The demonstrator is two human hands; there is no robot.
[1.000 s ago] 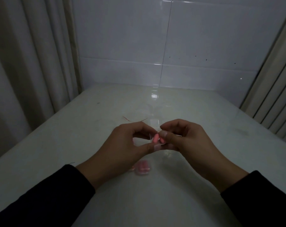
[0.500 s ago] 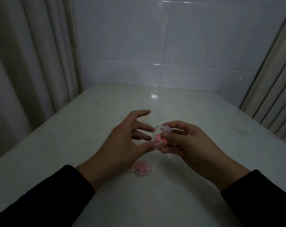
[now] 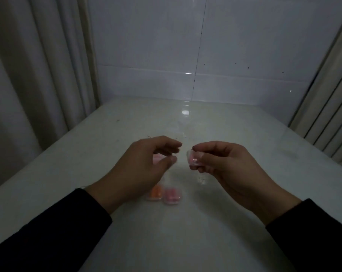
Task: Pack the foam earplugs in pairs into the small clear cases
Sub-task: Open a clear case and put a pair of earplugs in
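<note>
Mid-pack: one filled clear case (image 3: 192,160) in right hand (image 3: 225,169), looks like closing or set-down step

Right hand pinching case, pink earplugs inside, lid state unclear. Left hand (image 3: 144,167) loosely curled, apart from right; something pink (image 3: 157,158) at its fingers, held or behind, cannot tell. Two filled cases, orange (image 3: 155,192) and pink (image 3: 172,196), on surface (image 3: 186,242) below left hand. Next: probably snap shut, place beside those

dim, grainy view with a small glare spot on the table (image 3: 186,112), slight blur, edges bowed.
</note>
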